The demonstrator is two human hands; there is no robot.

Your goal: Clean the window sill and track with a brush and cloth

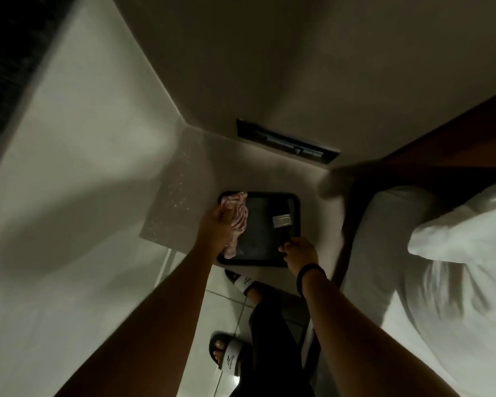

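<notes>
On the black tray, the left hand closes over the striped cloth while the right hand pinches the brush handle. Best to lift both straight up, keeping the tray steady on the counter.

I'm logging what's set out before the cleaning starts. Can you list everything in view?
tray: one, black, on the pale ledge, centre
cloth: one, pink and white striped, on the tray's left side, under the left hand
brush: one, dark handle with a metal band, on the tray's right side, handle in the right hand's fingers
ledge: one, speckled grey, under the tray
vent: one, dark slot, in the wall above the tray
pillow: one, white, on the bed at right
slippers: two, black and white, on the tiled floor below
wristband: one, black, on the right wrist
left hand: on the cloth
right hand: on the brush handle
</notes>
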